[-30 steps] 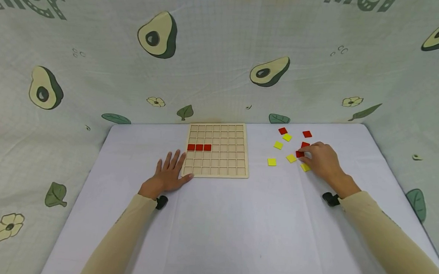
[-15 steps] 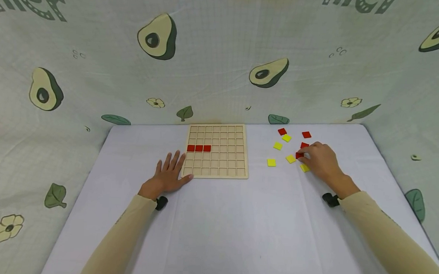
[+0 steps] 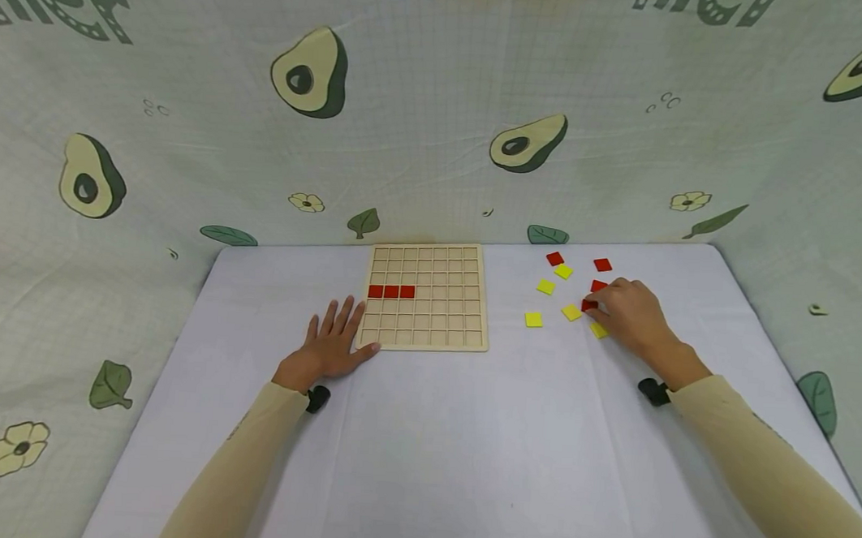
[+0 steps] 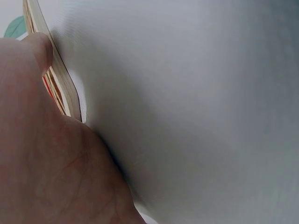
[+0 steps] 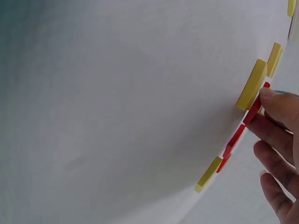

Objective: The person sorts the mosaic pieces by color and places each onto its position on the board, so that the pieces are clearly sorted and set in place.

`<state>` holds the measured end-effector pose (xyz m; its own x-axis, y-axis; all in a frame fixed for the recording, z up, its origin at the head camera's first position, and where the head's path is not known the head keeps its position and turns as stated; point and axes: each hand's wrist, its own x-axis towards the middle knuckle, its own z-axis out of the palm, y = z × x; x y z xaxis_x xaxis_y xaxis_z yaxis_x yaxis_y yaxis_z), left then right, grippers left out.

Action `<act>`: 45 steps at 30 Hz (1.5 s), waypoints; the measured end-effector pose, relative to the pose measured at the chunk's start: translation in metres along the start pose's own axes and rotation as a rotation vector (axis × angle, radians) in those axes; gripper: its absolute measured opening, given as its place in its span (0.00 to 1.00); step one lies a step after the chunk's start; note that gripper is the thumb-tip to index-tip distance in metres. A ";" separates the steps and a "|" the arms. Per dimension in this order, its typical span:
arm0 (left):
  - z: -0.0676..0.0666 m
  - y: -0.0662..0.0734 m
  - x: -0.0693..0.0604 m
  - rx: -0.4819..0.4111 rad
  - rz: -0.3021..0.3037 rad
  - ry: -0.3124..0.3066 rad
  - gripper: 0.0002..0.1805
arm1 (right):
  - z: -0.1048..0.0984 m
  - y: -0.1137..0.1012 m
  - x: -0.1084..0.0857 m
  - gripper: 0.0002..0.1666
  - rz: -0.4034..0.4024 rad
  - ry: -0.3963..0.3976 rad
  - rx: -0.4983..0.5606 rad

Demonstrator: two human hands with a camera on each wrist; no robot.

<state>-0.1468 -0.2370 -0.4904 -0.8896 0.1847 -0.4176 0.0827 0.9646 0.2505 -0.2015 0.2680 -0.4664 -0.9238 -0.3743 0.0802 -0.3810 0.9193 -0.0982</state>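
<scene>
My left hand (image 3: 328,349) lies flat with spread fingers at the lower left corner of a wooden grid board (image 3: 485,321). Its thumb touches the board's near edge and its fingertips reach the left side. Three red square tiles (image 3: 392,291) sit side by side in one row of the board, from its left edge. Off to the right, my right hand (image 3: 633,316) pinches a red square tile (image 5: 252,111) between thumb and index finger, low over the table. A yellow tile (image 5: 252,85) is close beside it in the right wrist view.
Loose tiles are scattered right of the board: several yellow ones, such as a yellow tile (image 3: 534,319), and red ones, such as a red tile (image 3: 603,264) at the back. A white cloth covers the table (image 3: 436,456). Behind hangs an avocado-print curtain (image 3: 426,90).
</scene>
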 end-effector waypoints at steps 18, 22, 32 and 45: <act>-0.002 0.003 -0.003 -0.014 0.002 0.001 0.53 | -0.019 -0.018 0.010 0.17 -0.100 0.102 0.062; -0.002 0.002 -0.002 -0.011 0.003 0.003 0.53 | -0.021 -0.026 0.014 0.17 -0.140 0.143 0.097; 0.000 0.001 -0.001 -0.006 0.002 -0.004 0.53 | -0.018 -0.050 0.024 0.20 -0.269 0.276 0.152; 0.000 0.002 -0.001 0.003 -0.008 -0.005 0.53 | -0.015 -0.077 0.039 0.19 -0.385 0.359 0.202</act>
<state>-0.1457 -0.2356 -0.4894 -0.8878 0.1784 -0.4243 0.0772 0.9665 0.2448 -0.2074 0.1840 -0.4404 -0.6597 -0.5807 0.4771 -0.7201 0.6700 -0.1802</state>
